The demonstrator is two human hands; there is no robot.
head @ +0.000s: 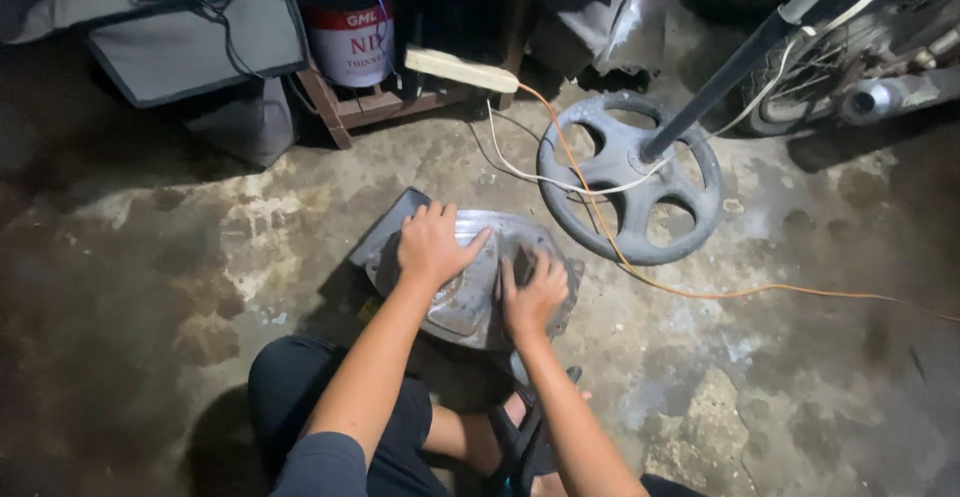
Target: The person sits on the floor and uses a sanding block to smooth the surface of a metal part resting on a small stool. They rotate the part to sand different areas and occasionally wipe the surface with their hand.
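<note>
both hands press flat: left hand (432,245) and right hand (532,295) on grey panel (470,302).

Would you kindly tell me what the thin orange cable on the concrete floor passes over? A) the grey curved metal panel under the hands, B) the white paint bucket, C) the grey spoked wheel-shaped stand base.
C: the thin orange cable runs across the grey spoked wheel-shaped stand base, clear of the grey curved metal panel.

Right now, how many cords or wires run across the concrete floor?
2. A white cord curves over the round grey stand base; an orange wire runs from the power strip rightward. Others may be hidden behind.
</note>
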